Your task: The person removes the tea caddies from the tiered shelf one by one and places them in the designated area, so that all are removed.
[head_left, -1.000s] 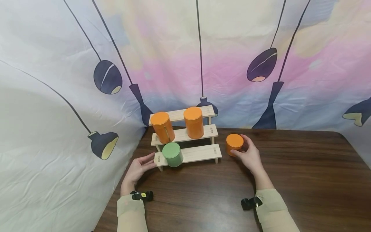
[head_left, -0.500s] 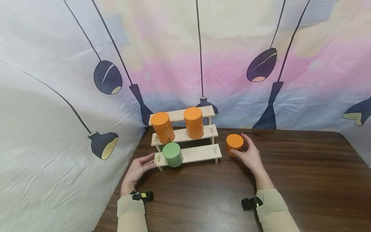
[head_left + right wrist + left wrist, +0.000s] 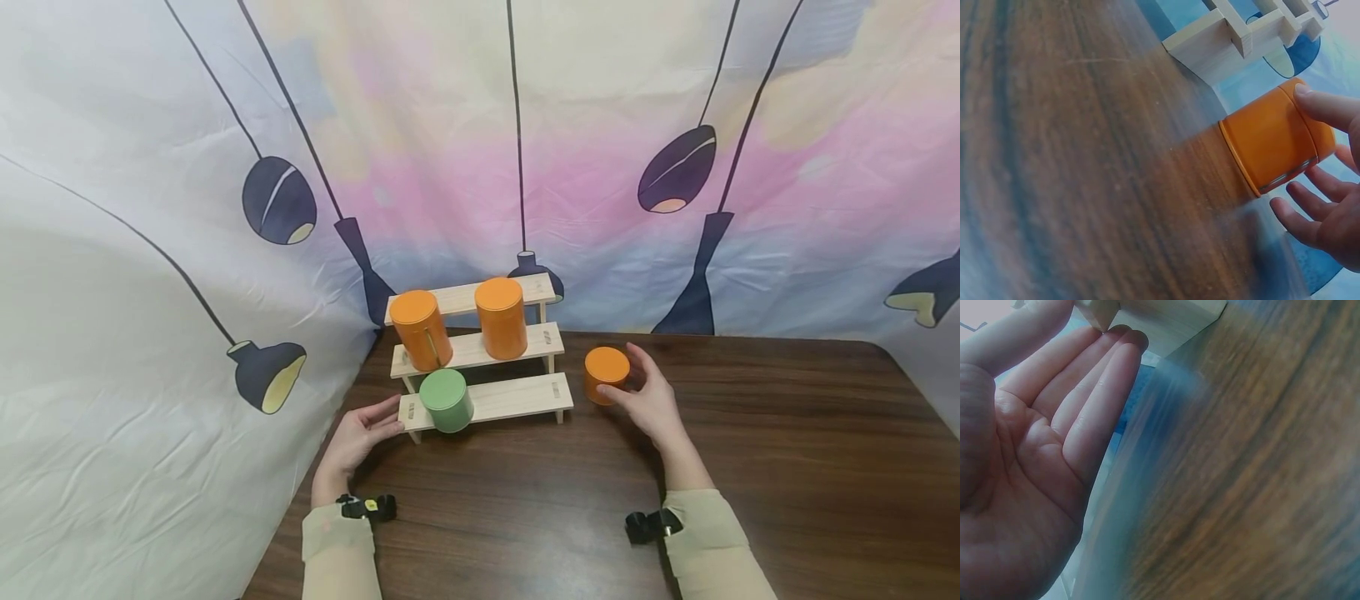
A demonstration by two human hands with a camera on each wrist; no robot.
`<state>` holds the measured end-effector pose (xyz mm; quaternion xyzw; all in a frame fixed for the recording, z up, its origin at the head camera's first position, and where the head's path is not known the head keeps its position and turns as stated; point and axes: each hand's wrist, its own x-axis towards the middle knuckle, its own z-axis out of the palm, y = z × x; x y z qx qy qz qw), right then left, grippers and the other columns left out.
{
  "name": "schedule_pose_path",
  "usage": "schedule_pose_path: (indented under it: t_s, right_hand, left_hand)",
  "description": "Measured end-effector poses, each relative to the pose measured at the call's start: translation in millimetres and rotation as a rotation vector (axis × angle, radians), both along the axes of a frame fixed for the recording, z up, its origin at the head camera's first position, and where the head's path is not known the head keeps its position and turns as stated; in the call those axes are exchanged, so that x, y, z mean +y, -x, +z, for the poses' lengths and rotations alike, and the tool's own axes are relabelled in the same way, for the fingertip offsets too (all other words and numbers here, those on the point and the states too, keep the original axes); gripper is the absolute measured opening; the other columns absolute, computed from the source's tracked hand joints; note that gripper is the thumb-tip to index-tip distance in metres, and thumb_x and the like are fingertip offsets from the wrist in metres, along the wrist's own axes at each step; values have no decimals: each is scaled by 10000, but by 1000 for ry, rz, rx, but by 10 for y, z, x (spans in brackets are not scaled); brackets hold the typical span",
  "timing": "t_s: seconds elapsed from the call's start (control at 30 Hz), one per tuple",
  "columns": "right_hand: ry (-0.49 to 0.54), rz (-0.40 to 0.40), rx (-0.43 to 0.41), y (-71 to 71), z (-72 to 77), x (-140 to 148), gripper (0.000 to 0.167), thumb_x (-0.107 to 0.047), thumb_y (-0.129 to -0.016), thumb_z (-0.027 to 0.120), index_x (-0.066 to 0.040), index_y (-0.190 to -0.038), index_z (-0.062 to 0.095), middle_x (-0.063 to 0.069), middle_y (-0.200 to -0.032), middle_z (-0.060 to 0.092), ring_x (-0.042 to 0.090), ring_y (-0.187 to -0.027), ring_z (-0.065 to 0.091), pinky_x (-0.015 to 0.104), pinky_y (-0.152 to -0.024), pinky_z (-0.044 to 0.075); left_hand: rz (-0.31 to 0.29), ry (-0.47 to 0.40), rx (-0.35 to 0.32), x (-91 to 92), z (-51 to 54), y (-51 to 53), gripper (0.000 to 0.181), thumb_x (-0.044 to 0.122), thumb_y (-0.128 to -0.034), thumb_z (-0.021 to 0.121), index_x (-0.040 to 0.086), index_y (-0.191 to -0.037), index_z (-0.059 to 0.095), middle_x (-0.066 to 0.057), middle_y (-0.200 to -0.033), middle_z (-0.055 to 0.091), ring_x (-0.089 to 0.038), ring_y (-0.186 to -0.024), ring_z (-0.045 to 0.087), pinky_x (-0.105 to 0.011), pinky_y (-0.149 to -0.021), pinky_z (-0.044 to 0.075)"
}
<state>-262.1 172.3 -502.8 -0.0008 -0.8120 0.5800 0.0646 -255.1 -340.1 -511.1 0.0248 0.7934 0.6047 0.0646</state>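
- only the right hand (image 3: 651, 407) has shifted, very slightly, since the earlier frame.
- its thumb and fingers curve round the short orange can (image 3: 604, 379), upright on the table (image 3: 510, 508), near four o'clock from the wooden stand (image 3: 457, 297).
- the left hand (image 3: 352, 437), at eight o'clock, touches the stand's end with straight fingers.
- a green can (image 3: 447, 402) sits at seven o'clock; one tall orange can (image 3: 422, 329) at ten, another tall orange can (image 3: 502, 318) at one.
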Motion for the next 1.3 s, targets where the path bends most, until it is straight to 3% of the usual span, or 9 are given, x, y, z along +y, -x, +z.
schedule_pose_path:
  t_s: [0.4, 0.8, 1.3]
  right_hand:
    - [21, 11, 26, -5, 69, 17, 1012, -213, -917, 889, -84, -1697, 257, 274, -1657, 381, 471, -1485, 420, 603, -1157, 436]
    - [-8, -17, 12, -42, 128, 19, 1005, -254, -923, 884, -96, -1698, 263, 271, -1670, 365, 480, -1513, 381, 636, -1206, 355]
    - [-6, -31, 33, -56, 189, 39, 960, -226, -934, 867, -80, -1687, 289, 268, -1688, 339, 492, -1521, 365, 654, -1201, 349]
  left_hand:
    - [3, -21, 5, -4, -2, 1, 648, 78, -946, 830, -54, -1516, 551, -254, -1511, 565, -57, -1202, 687, -189, -974, 543]
    - [-10, -25, 9, 6, -3, -9, 654, 87, -948, 828, -64, -1518, 543, -259, -1518, 558, -94, -1240, 678, -201, -982, 545]
    - [-6, -21, 1, 11, 10, -1, 660, 102, -944, 836, -55, -1517, 549, -250, -1524, 556, -151, -1273, 672, -203, -985, 545]
